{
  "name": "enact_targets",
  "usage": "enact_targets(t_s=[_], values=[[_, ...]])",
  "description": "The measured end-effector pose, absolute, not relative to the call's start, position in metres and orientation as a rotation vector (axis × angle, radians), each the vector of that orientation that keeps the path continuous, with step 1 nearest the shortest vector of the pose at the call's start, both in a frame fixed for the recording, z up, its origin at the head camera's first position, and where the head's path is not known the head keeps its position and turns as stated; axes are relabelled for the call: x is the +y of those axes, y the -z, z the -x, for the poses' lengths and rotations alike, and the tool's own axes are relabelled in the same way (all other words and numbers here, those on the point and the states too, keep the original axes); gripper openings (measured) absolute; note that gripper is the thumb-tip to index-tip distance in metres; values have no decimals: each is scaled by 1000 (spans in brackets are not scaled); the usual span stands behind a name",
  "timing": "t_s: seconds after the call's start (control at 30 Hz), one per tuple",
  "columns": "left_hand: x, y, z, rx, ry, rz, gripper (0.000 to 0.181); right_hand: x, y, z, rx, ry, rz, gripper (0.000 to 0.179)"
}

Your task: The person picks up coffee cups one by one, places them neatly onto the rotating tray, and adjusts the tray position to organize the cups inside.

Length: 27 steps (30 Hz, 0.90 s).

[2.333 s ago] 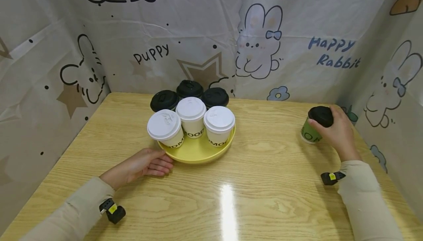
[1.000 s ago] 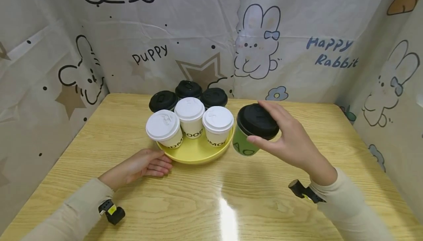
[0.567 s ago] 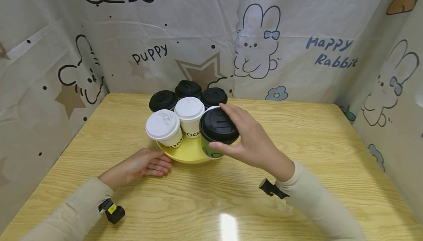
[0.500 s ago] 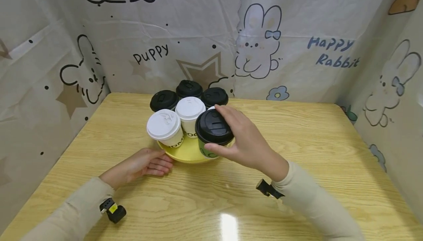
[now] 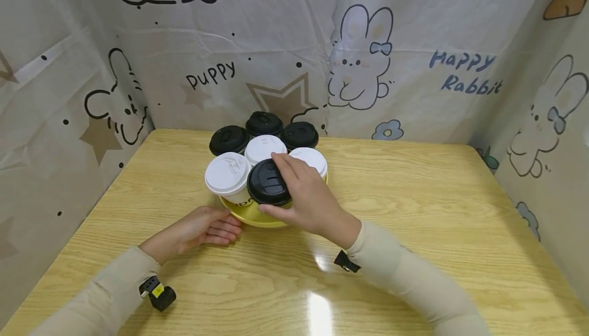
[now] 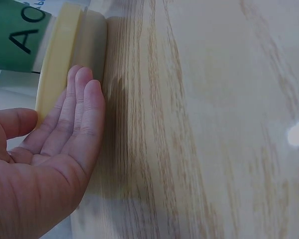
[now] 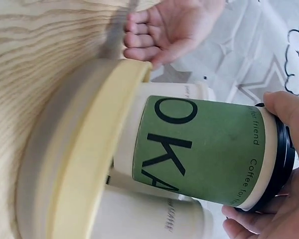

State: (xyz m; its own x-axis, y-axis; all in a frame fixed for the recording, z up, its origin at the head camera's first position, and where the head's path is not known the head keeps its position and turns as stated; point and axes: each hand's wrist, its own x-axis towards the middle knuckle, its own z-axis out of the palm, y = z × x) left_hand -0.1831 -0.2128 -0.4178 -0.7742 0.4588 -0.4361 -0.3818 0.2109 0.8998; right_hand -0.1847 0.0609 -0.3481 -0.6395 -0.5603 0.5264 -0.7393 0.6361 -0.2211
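Observation:
My right hand grips a green paper coffee cup by its black lid, thumb on one side and fingers on the other. The cup is upright over the front of a round yellow tray, its base close to the tray's rim in the right wrist view. At the tray's front left edge, my left hand rests with straight fingers against the side, the thumb near the rim in the left wrist view. White-lidded cups stand on the tray around the held cup, partly hidden by it and my right hand.
Behind the white-lidded cups are three black-lidded cups, near the back edge of the wooden table. A printed cloth hangs along the back and both sides.
My right hand took the green cup from the table's right side and carried it left to above the tray's front. My left hand stays at the tray edge.

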Motion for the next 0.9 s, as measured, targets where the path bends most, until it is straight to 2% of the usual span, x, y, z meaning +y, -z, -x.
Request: enact_targets(t_s=[0.37, 0.9], values=[[-213, 419, 183, 1801, -1655, -66, 48, 51, 366, 191, -2426, -436, -1020, 86], [-213, 419, 182, 1781, -1669, -66, 49, 49, 373, 187, -2395, -359, -1019, 84]])
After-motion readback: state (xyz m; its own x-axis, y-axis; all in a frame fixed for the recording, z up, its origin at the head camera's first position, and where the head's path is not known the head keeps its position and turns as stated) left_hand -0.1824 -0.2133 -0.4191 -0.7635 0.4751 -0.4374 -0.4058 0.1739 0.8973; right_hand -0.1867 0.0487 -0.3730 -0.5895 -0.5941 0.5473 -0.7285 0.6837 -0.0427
